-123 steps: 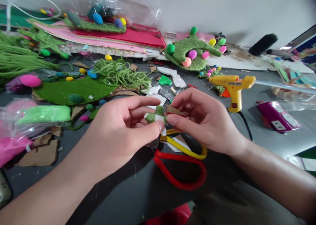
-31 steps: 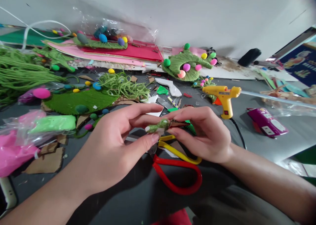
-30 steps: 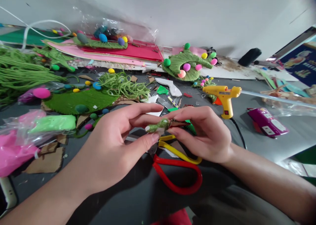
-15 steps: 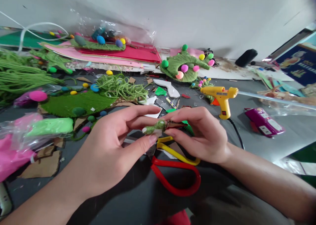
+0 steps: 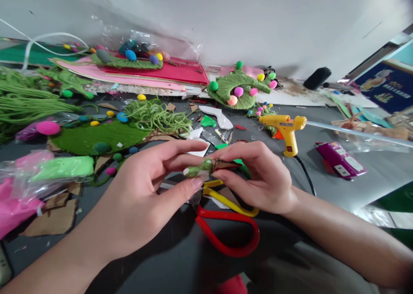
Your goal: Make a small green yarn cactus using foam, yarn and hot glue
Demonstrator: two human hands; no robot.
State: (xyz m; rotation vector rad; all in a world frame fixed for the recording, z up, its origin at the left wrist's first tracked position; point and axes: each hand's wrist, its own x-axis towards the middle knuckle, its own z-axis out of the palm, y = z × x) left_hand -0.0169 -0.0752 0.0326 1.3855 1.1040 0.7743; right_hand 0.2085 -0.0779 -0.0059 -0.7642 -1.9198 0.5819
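Observation:
Between my two hands is a small piece wrapped in green yarn (image 5: 200,168), with a white tip at its left end and a brown cardboard part (image 5: 228,165) at its right. My left hand (image 5: 146,191) is closed on the wrapped end, thumb in front and fingers behind. My right hand (image 5: 263,178) pinches the cardboard part between thumb and fingers. Just below both hands lie scissors with one red and one yellow handle (image 5: 227,234), their blades partly hidden by my left hand.
A yellow glue gun (image 5: 287,128) stands to the right, near a purple box (image 5: 342,160). Loose green yarn (image 5: 158,115) lies beside a green leaf shape (image 5: 100,137). A yarn-wrapped spiral with coloured balls (image 5: 235,85) rests behind. Plastic bags (image 5: 61,169) and cardboard scraps (image 5: 53,221) lie left.
The view has shifted slightly, so things sit a little farther left. Both hands keep the same hold on the yarn-wrapped piece.

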